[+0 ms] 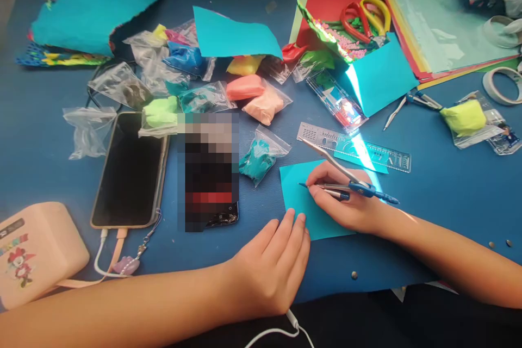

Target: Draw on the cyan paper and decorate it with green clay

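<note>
My right hand (342, 198) grips a drawing compass (361, 187) with silver legs and a blue hinge. One leg sticks up to the left over the fingers, and a blue tip points down at a turquoise sheet of paper (296, 179). With fingers stretched out, my left hand (277, 263) rests at the sheet's lower left edge. Just behind the sheet lies a clear ruler (393, 156) with cut-out shapes, partly over a turquoise strip. A small bag of teal clay (259, 157) is close to the sheet's left side.
Several bags of coloured clay (244, 88) cover the back middle. Red and yellow scissors (362, 19) lie near coloured sheets (440, 27) at the back right. A tape roll (502, 86) is far right. At left are a phone (130, 174) with cables and a pink power bank (44, 250).
</note>
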### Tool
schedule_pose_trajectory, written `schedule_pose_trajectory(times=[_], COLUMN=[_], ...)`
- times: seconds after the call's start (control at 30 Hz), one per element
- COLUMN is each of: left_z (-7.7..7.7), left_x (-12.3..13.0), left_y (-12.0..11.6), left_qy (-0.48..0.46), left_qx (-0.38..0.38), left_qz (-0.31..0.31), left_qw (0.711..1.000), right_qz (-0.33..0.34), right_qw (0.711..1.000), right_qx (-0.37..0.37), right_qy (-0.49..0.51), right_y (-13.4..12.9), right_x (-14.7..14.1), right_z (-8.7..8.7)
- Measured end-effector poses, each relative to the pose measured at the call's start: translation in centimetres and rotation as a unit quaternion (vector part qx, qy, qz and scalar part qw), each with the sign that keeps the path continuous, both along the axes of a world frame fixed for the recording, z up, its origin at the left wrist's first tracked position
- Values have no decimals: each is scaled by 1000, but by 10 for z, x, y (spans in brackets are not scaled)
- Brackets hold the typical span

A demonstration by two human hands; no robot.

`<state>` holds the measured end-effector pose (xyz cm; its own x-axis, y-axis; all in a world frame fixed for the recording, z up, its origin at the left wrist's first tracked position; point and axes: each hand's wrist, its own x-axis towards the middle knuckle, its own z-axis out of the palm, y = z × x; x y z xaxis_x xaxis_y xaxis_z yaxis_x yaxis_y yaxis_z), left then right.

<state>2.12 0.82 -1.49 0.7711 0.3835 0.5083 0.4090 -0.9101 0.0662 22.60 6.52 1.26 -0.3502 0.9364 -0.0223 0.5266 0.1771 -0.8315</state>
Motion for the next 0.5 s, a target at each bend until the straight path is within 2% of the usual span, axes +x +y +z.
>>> schedule_pose_trajectory(times=[0.17,0.3,0.5], left_z=[3,6,8], left_x=[0,0,0], left_y=[-3,-5,-5], left_qy=[11,23,22], left_qx=[-13,-26,-32], left_qz=[4,11,10], left_qw=[1000,999,999], right_qz=[39,55,43], right_qw=[996,994,992], right_qx=[62,71,116], right_qy=[-45,-57,-17], right_y=[1,2,-1], right_x=[0,-3,-4], right_z=[4,6,-4])
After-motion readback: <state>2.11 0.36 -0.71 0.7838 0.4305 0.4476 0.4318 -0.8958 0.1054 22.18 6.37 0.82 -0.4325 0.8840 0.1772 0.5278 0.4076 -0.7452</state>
